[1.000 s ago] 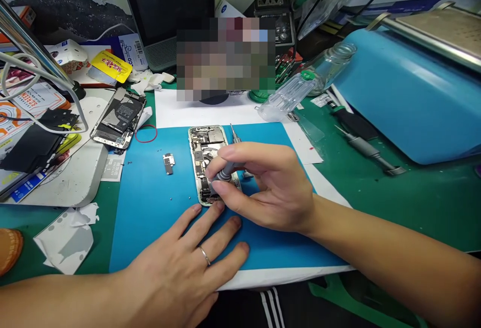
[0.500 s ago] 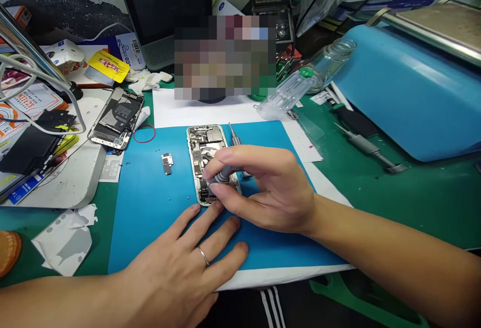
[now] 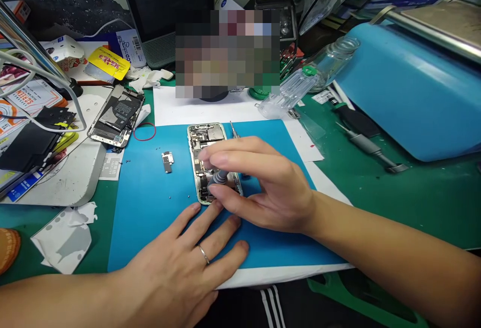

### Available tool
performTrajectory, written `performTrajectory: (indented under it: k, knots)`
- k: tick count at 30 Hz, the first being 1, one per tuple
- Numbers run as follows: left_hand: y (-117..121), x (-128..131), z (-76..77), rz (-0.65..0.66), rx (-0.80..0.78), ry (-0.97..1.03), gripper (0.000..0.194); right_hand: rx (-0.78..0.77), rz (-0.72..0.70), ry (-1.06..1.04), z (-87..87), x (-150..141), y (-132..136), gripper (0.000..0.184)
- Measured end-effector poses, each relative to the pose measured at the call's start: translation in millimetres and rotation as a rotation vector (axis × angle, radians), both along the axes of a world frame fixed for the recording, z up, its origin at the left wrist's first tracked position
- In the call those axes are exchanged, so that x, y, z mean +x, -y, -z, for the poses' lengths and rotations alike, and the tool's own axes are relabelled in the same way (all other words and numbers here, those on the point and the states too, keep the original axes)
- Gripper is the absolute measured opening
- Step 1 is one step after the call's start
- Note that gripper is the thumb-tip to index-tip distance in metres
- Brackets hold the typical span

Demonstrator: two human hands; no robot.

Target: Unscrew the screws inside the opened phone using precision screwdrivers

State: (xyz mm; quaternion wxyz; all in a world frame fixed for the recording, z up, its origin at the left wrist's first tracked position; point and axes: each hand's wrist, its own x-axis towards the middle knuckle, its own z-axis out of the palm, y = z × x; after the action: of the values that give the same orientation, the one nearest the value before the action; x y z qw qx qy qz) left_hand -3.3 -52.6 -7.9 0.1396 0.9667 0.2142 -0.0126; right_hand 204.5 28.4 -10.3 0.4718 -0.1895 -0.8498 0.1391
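Note:
An opened smartphone (image 3: pixel 197 153) lies on the blue mat (image 3: pixel 143 227), its inner parts exposed. My right hand (image 3: pixel 263 187) holds a grey screwdriver (image 3: pixel 219 176) over the phone's lower half; the tip is hidden. Its thumb is against the handle and the fingers curve above. My left hand (image 3: pixel 188 253) rests flat with fingers spread, fingertips at the phone's bottom edge, a ring on one finger. Left of the phone lie a small metal bracket (image 3: pixel 167 161) and several tiny screws (image 3: pixel 170 197). A second screwdriver (image 3: pixel 234 131) lies beyond the phone, partly behind my right hand.
Another phone assembly (image 3: pixel 119 116) sits on a white box (image 3: pixel 84 187) at left, near a red rubber band (image 3: pixel 145 131). A clear plastic bottle (image 3: pixel 285 95) and a grey screwdriver-like tool (image 3: pixel 370 148) lie to the right. A dark screen (image 3: pixel 167 17) stands behind.
My right hand's index and middle fingers have lifted and opened a little around the screwdriver handle. The left hand and the phone stay in place; the view shifts slightly.

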Motion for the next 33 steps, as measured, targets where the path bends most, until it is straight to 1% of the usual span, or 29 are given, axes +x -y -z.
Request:
performTrajectory:
  k: [3, 8, 11, 13, 17, 21, 24, 27, 30, 33]
  knots:
    - [0, 0, -0.7, -0.004, 0.014, 0.004, 0.061, 0.084, 0.044, 0.029, -2.7, 1, -1, 0.045]
    - [-2, 0, -3.8, 0.006, 0.012, -0.007, 0.058, 0.103, 0.001, 0.034, -3.8, 2, -2, 0.044]
    - [-4, 1, -5.2, 0.013, 0.017, -0.012, 0.058, 0.077, -0.004, 0.032, -4.9, 3, -2, 0.048]
    - [-5, 1, -5.0, 0.018, 0.019, -0.018, 0.059, 0.055, -0.009, 0.024, -4.8, 3, -1, 0.046]
    - [-3, 0, -2.0, 0.01, 0.009, -0.002, 0.064, -0.053, -0.01, -0.012, -0.7, 3, -1, 0.044]
    - [-1, 0, 1.5, 0.009, 0.003, 0.008, 0.066, -0.17, -0.008, -0.13, 3.9, 2, 0, 0.047]
    - [0, 0, 3.1, 0.01, 0.014, 0.016, 0.066, -0.228, 0.007, -0.194, 4.6, 2, 1, 0.05]
    - [0, 0, 3.5, 0.006, 0.024, 0.018, 0.065, -0.227, -0.007, -0.198, 4.7, 0, 1, 0.051]
    - [-1, 0, 3.1, 0.008, 0.031, 0.019, 0.064, -0.205, -0.05, -0.203, 5.6, -1, 0, 0.05]
    - [0, 0, 3.0, 0.01, 0.038, 0.017, 0.064, -0.241, -0.095, -0.184, 7.5, -3, 0, 0.046]
